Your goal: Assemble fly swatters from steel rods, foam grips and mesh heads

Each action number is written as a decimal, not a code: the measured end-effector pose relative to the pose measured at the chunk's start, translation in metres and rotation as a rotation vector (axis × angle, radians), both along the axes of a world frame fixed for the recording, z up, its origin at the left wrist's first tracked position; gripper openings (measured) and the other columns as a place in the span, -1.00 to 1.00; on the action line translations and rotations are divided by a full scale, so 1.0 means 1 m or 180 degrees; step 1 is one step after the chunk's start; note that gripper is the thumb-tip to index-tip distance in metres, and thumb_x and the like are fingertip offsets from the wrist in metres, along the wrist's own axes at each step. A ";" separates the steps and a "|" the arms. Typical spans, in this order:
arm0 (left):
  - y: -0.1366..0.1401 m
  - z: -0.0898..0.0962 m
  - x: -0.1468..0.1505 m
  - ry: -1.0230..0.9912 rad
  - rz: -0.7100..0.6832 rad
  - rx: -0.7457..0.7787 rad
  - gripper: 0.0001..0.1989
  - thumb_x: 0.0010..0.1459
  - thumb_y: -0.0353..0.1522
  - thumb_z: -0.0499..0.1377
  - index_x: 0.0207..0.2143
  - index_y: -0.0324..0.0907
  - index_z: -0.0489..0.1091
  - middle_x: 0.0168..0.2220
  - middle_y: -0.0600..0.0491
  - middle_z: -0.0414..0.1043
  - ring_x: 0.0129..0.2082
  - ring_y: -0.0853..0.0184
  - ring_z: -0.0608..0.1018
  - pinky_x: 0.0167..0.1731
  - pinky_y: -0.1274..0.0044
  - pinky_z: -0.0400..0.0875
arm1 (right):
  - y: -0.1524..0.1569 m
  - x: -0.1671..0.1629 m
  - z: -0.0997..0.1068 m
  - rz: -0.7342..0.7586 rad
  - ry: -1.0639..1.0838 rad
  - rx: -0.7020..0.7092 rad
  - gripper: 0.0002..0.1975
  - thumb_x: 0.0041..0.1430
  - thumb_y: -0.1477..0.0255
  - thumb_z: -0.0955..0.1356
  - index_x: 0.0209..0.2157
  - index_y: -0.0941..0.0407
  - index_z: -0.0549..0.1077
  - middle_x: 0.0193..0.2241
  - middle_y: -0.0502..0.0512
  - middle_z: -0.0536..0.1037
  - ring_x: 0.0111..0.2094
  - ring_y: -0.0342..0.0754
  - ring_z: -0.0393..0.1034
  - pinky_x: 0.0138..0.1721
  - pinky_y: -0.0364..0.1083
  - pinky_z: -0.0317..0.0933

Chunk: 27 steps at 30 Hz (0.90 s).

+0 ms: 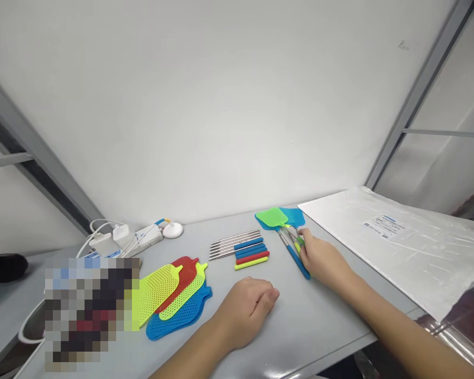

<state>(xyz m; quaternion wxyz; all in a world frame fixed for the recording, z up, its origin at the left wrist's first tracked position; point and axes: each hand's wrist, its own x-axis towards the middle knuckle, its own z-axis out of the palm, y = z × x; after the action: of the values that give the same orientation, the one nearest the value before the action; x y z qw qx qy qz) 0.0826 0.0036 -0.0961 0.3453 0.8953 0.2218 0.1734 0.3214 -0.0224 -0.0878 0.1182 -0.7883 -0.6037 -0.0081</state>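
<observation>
Right hand (318,255) at the desk's (319,321) right side, among the finished swatters. Fingers narrow, bent round the handle of the green swatter (272,217); the back of the hand hides part of the grip, so I cannot tell how firm it is. The green head lies over blue heads (296,216) near the wall (229,105), at the back of the desk. A blue handle (298,261) slants toward the front, just beside the fingers.

Left hand (247,310) in front of the loose parts, low over or on the desk; contact hard to judge. Fingers curled into a loose fist, thumb alongside; palm hidden.

Between the swatters and the loose heads: a row of metal rods (225,247), roughly parallel. Several have blue grips (249,243) at their right ends; a red grip (253,257) and a yellow grip (252,263) lie nearer the front.

Left of the left hand, loose heads overlap in a fan: yellow head (158,289), red head (187,261), a second yellow, then blue (177,322) at the front. Pixelation covers the area farther left.

Back left: power strip (149,238) with plugs, white disc (173,230) beside it. Right: large white packet (351,226), labelled, flat on the desk.
</observation>
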 end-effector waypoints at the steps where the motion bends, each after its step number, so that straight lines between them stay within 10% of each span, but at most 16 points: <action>1: 0.000 0.000 0.000 0.0005 -0.0006 0.0009 -0.50 0.41 -0.16 -0.23 -0.49 -0.15 0.26 -0.49 0.10 0.38 -0.43 0.33 0.40 -0.30 0.45 0.15 | 0.002 -0.001 -0.001 -0.0008 -0.0062 -0.0061 -0.70 0.30 0.51 0.17 0.05 0.19 0.23 -0.35 0.17 0.56 -0.41 0.03 0.46 -0.49 -0.12 -0.09; 27: 0.000 -0.001 0.000 0.0048 -0.0011 0.0206 -0.51 0.41 -0.16 -0.24 -0.51 -0.15 0.20 -0.52 0.13 0.30 -0.45 0.35 0.36 -0.33 0.46 0.14 | 0.003 -0.016 0.003 -0.0027 -0.0592 -0.0470 -0.77 0.34 0.44 0.15 -0.03 0.13 0.28 -0.31 0.15 0.56 -0.36 0.04 0.50 -0.48 -0.12 -0.03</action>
<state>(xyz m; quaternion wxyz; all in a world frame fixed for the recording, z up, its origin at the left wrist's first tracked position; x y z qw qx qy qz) 0.0823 0.0038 -0.0974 0.3148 0.9076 0.2171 0.1732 0.3054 -0.0189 -0.0844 0.0034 -0.7933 -0.6077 -0.0372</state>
